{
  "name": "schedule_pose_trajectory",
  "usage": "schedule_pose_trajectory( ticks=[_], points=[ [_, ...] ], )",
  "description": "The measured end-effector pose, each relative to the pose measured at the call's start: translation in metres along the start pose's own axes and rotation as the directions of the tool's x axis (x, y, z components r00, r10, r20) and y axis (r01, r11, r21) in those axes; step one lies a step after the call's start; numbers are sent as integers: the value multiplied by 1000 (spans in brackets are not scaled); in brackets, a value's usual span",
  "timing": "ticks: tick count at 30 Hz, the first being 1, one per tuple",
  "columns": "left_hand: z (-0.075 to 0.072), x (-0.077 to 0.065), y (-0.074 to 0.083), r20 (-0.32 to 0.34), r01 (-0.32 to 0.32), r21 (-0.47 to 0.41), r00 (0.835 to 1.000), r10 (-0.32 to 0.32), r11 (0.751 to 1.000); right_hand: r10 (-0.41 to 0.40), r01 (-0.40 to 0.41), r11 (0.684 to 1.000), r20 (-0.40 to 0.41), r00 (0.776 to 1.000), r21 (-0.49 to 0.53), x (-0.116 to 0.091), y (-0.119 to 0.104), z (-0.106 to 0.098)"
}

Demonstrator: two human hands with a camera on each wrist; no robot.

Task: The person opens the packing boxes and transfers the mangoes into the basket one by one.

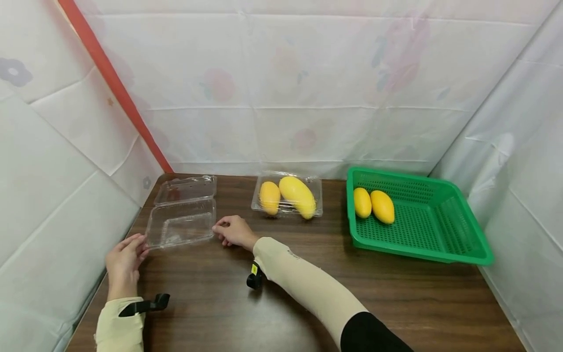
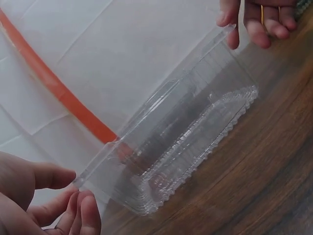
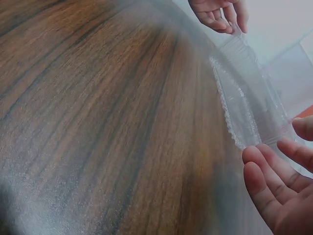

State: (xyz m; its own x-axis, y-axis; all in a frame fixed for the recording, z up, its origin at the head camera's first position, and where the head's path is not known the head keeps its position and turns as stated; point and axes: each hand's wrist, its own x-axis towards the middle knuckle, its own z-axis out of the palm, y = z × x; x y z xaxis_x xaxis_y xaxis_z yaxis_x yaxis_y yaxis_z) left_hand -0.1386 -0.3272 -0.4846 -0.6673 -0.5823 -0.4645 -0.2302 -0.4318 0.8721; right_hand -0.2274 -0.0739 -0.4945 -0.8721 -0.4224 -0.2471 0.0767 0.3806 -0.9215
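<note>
A clear plastic clamshell box (image 1: 182, 222) lies at the table's left with its lid (image 1: 186, 189) folded back, away from the person. My left hand (image 1: 125, 260) pinches the near left corner of the rim between thumb and fingers, as the left wrist view shows with the hand (image 2: 44, 198) at lower left. At the box's right side, my right hand (image 1: 235, 231) pinches the rim with thumb and forefinger. The right wrist view has that hand (image 3: 281, 183) at lower right, its other fingers loosely bent. No fruit lies inside this box.
Right of the box, near the back wall, a second clear box (image 1: 317, 195) contains two yellow mangoes (image 1: 297, 195). Farther right stands a green basket (image 1: 428, 256) with two more mangoes (image 1: 382, 207) at its left end. White sheeting (image 1: 281, 88) encloses the wooden table (image 1: 228, 303) behind and at both sides.
</note>
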Motion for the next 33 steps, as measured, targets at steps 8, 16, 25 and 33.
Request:
schedule_pose_trajectory(
  ticks=[8, 16, 25, 33],
  points=[
    [4, -7, 3, -31, -54, 82, 998, 56, 995, -4, 5, 999, 17, 1000, -32, -3, -3, -3],
    [4, -6, 1, -52, -113, 145, 991, 122, 983, -15, 16, 998, 9, 1000, -55, -3, -4, -9],
    [7, -8, 4, -114, -253, 234, 952, 285, 939, -56, 57, 994, 18, 998, -90, -7, 1, -23],
    [17, -14, 7, -99, -330, 455, 904, 415, 827, -123, 122, 985, -1, 992, -120, -16, 4, -39]
  ],
)
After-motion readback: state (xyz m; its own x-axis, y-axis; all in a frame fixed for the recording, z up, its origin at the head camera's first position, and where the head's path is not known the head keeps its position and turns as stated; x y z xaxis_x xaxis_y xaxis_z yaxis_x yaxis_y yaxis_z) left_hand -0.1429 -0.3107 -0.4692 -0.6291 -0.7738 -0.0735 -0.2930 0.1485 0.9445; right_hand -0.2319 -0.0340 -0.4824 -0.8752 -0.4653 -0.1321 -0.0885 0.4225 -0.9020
